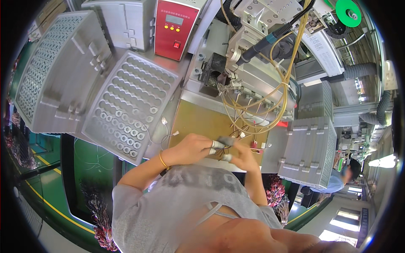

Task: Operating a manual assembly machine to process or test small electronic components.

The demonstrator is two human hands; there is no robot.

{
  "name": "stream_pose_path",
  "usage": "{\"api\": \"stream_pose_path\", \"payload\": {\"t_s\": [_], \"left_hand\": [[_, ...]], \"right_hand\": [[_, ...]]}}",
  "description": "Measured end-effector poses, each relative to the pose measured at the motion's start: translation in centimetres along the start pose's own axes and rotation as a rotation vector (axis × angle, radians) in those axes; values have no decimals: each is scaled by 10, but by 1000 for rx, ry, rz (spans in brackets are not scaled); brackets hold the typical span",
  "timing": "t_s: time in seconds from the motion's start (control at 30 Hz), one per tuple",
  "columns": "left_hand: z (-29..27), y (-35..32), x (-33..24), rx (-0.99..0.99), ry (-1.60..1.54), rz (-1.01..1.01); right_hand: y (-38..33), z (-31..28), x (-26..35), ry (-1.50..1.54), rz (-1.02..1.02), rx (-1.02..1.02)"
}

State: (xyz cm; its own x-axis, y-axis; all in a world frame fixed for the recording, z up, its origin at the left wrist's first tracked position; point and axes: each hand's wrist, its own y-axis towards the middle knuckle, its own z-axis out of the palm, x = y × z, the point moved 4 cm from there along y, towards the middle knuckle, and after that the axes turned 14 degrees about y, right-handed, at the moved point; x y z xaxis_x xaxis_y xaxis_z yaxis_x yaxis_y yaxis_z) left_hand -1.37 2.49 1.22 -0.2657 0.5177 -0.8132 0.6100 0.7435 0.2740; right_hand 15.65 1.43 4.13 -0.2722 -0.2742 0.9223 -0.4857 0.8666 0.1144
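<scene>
— Two hands on one small grey part (226, 140), centre of the frame?

— Yes. My left hand (192, 148) and right hand (244, 159) are together, pinching it between taped fingertips (216, 144). What kind of part it is I cannot tell.

— Around it?

— One brown work plate (198, 120) just above my hands, with thin wires (168, 126) lying on it. One grey tray of ring-shaped pieces (130, 105) left of centre, two more grey trays (59, 71) at upper left. One red control box (175, 27) at top, yellow tubes (270, 105) hanging off the machine (257, 63).

— Anything blocking?

— My fingers cover most of the part.
</scene>
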Motion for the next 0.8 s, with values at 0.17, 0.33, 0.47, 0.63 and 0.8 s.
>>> {"api": "stream_pose_path", "payload": {"t_s": [0.17,0.33,0.47,0.63,0.8], "left_hand": [[-8,-6,4,-140,-43,-27],[-14,-8,9,-193,-80,-85],[-17,-9,15,-216,-105,-117],[-24,-8,19,-194,-140,-164],[-22,-7,26,-222,-193,-175]], "right_hand": [[-10,9,-21,184,322,-38],[-4,14,-16,-2,246,47],[4,18,-9,87,261,38],[2,14,-19,83,335,69],[14,20,-13,135,276,8]]}}
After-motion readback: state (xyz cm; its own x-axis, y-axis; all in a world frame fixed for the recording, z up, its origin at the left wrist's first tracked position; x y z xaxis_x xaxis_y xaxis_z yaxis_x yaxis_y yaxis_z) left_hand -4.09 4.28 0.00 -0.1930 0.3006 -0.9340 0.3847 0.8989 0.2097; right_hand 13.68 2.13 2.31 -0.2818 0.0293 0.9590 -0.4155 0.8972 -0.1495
